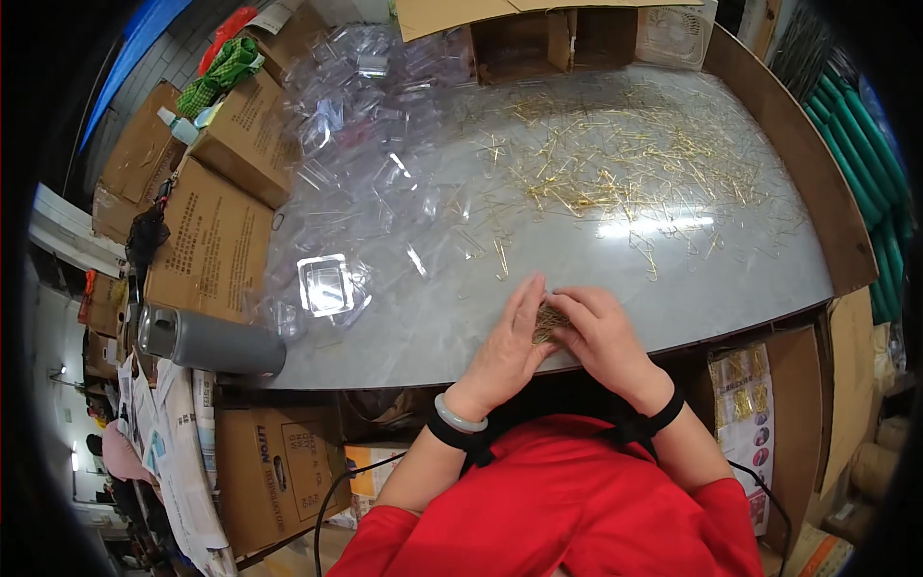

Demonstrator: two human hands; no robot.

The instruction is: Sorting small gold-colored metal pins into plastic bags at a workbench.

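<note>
flask: grey cylinder [216, 343] lying on its side, far left of the hands, at the near edge of the table [731, 288]
clear packs: heap of transparent plastic shells [356, 144], up and left of the hands
left hand: [508, 346] fingers straight, close together, pressed flat against the left side of the bundle; pale bangle on the wrist
bundle: small bunch of thin gold pins [549, 322] pinched between both hands, just above the table's near edge
bundle look: short, brassy, strands packed side by side, mostly covered by fingers
right hand: [601, 337] fingers curled narrow over the bundle's right side and top
loose pins: same gold pieces [625, 163] scattered wide, up and right of the hands
</note>
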